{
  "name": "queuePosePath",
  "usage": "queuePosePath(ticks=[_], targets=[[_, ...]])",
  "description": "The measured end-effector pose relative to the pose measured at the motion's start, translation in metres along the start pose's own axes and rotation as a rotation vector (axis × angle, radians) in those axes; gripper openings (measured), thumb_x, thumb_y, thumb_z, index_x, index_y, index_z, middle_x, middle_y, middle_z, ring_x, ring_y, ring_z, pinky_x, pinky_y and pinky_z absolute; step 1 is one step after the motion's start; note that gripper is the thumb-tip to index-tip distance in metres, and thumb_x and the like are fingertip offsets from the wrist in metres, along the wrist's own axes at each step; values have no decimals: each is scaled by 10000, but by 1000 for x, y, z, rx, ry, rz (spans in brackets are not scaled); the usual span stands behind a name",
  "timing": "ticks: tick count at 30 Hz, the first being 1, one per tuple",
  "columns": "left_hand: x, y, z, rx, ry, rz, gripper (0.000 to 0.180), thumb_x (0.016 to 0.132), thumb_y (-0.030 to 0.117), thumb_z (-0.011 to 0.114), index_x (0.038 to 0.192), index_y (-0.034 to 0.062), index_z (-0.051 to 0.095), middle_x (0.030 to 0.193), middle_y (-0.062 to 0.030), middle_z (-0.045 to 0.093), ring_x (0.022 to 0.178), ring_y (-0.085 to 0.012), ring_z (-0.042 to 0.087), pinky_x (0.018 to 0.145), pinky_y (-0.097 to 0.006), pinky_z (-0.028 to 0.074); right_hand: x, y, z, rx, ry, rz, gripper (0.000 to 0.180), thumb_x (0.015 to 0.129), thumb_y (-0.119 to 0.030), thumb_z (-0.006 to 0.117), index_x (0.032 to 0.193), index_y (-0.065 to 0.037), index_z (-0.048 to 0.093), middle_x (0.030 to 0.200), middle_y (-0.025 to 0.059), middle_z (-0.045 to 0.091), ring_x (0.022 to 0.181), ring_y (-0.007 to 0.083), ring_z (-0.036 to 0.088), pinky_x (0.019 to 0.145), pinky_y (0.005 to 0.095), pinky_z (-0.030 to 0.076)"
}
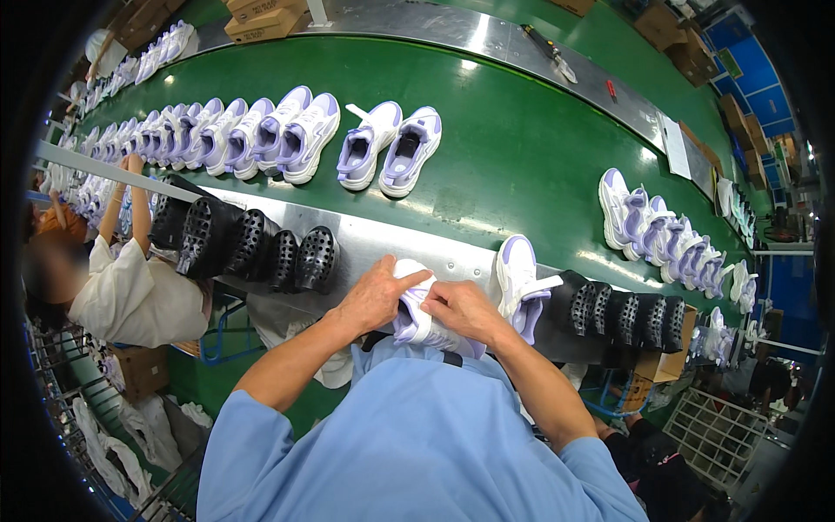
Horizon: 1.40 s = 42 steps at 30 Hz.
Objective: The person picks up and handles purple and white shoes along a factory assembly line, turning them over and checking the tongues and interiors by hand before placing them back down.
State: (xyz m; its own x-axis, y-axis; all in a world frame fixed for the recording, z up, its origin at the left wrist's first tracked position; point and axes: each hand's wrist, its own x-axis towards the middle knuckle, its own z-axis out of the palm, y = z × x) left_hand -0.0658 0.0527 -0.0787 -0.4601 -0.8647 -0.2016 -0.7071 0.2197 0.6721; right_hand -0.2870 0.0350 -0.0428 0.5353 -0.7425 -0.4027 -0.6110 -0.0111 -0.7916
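Note:
Both of my hands grip one white and lilac sneaker (417,324) held against my chest at the near metal rail (374,237). My left hand (372,296) wraps its heel end, with the thumb on the white upper. My right hand (465,310) covers its other end, fingers pressed on top. Its mate, a second white and lilac sneaker (520,280), lies just to the right on the rail, with a white tag sticking out.
A green conveyor belt (522,148) carries a pair of sneakers (389,146), a long row (226,135) to the left and a cluster (661,239) to the right. Black perforated shoe lasts (252,244) (622,315) line the rail. A co-worker in white (130,287) sits at left. Cardboard boxes (261,17) stand at the back.

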Motion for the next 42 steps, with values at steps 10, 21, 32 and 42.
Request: queuePosePath(ticks=[10,21,32,42], targets=[[-16,-39,29,-260,-93,-509,584,860,111,647,1442,127,599,1243,-370,639,1177,-535,601,1013,-505,512,-63,19,-7,6,610,175,209,933,-196,725,881,-10,645,784,160,629,743,343,659,712,465,517],[46,72,77,72,257,124,295,872,225,762,1033,5,650,964,-229,670,912,-393,672,697,-506,566,-75,93,14,192,673,733,704,865,-323,799,1336,100,492,1199,328,650,1138,484,642,993,505,506],[109,66,146,-30,101,27,249,961,191,674,1067,-13,580,703,-293,670,679,-507,679,647,-591,533,-72,142,3,-320,939,-18,280,800,-34,683,1075,-88,688,1095,136,679,1091,387,586,936,465,507],[107,128,101,193,253,571,303,832,92,657,1126,18,646,1161,-125,627,1044,-310,602,841,-439,547,-79,131,28,-44,1080,345,407,835,-136,775,1168,15,596,1151,244,628,1052,415,621,872,490,517]])
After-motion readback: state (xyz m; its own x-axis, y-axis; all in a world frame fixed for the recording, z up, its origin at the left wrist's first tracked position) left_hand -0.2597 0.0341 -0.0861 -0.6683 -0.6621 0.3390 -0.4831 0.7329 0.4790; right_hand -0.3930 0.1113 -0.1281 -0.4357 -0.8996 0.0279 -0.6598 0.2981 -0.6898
